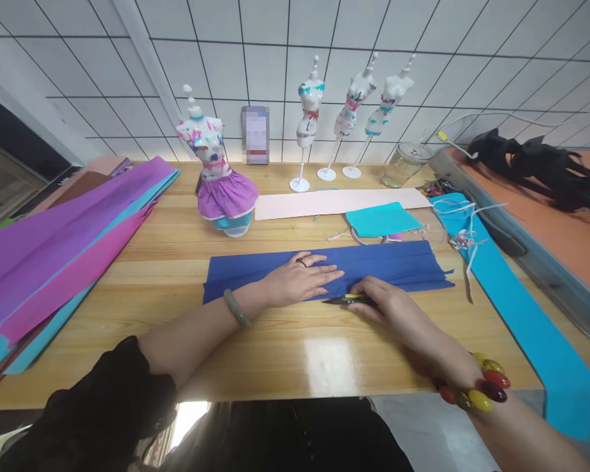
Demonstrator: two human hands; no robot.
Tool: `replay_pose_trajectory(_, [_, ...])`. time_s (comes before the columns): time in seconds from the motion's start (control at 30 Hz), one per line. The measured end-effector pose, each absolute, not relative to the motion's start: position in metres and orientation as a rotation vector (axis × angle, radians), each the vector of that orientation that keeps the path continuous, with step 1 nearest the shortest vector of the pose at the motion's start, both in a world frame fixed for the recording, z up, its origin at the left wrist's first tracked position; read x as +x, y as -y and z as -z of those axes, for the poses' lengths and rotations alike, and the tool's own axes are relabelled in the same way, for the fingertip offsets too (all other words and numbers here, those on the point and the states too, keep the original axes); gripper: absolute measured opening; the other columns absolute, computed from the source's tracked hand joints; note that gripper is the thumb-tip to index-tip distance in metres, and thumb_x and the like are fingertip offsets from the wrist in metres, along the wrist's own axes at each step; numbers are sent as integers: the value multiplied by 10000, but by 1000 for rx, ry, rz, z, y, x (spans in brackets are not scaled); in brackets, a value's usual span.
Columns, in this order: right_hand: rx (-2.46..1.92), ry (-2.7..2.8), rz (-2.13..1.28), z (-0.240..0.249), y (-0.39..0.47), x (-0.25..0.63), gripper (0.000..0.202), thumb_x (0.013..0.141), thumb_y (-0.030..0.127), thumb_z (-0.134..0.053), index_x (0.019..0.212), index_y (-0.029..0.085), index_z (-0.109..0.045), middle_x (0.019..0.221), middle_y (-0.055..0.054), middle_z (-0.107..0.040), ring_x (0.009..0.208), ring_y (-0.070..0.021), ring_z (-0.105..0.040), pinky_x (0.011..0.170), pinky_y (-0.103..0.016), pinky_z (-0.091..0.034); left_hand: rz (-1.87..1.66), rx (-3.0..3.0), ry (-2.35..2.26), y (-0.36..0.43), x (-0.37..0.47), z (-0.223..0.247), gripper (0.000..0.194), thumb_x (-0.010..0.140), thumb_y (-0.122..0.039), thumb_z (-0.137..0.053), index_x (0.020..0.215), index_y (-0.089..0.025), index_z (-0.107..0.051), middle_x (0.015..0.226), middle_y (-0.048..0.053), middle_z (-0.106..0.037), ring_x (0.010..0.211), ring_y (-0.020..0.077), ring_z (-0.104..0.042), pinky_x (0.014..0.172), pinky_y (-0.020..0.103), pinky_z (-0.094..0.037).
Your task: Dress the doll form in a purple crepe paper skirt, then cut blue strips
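Observation:
A long dark blue sheet (393, 262) lies crosswise on the wooden table, with faint fold lines and ragged ends. My left hand (299, 278) rests flat on its middle, fingers spread and pointing right. At the sheet's near edge, my right hand (381, 301) is closed around black scissors (347, 300) with a yellow part. Their dark tip points left, just below my left fingertips. Beyond the sheet are a turquoise piece (383, 219) and a long pale pink strip (299, 204).
A small mannequin (209, 147) in a purple skirt stands back left, near a phone (256, 134). Three slim mannequins and a glass jar (406, 164) stand behind. Coloured sheets (78, 229) are stacked left; a turquoise strip (516, 301) hangs over the table's edge at right.

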State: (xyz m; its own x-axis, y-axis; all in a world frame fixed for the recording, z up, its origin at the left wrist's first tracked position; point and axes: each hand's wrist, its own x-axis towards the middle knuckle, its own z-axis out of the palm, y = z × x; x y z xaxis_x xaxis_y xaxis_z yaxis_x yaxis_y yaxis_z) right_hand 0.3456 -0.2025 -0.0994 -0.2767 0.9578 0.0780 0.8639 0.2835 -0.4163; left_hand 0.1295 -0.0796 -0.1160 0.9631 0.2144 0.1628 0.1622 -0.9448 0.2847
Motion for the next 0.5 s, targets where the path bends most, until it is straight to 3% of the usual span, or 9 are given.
replay_pose_trajectory(0.5, [-1633, 2250, -431, 98, 201, 336, 164, 887, 351, -507, 914, 199, -562, 894, -76, -622, 814, -210, -603, 712, -329, -481, -308, 2808, -294, 80, 130, 118, 456, 943, -396, -339, 1380, -267, -328, 1399, 8, -444, 1343, 195, -277, 1084, 388, -207])
